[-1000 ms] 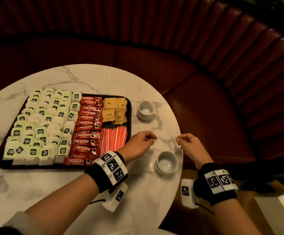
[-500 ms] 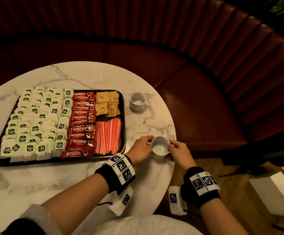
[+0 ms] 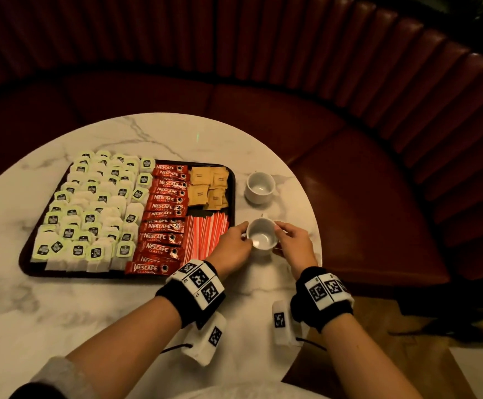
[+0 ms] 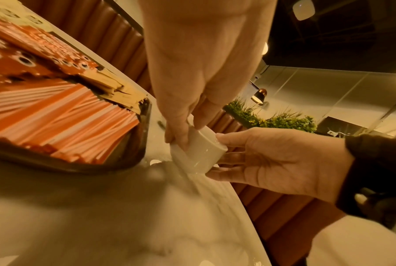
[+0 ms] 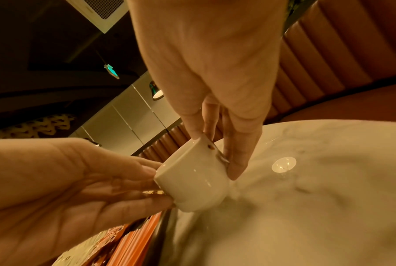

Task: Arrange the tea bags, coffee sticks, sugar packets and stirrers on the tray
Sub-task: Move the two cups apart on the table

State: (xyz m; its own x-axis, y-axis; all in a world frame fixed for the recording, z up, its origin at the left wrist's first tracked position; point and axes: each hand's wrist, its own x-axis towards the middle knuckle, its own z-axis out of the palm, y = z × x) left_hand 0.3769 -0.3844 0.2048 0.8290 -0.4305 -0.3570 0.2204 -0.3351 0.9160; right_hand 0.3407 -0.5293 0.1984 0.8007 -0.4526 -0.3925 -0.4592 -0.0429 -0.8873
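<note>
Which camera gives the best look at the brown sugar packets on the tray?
The head view: the brown sugar packets lie fully visible in the far right corner of the tray, above the stirrers. The left wrist view catches only their edges, low and slanted, beyond the stirrers. The right wrist view shows no sugar packets I can make out.

Two white cups (image 3: 260, 188) on marble table (image 3: 90, 306), red booth (image 3: 349, 174)

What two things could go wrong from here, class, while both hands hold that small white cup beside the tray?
1. The white cup is tilted and held only by fingertips of the left hand and right hand; it could slip onto the marble table.
2. It is close to the tray edge, so it might knock the stirrers askew.
</note>
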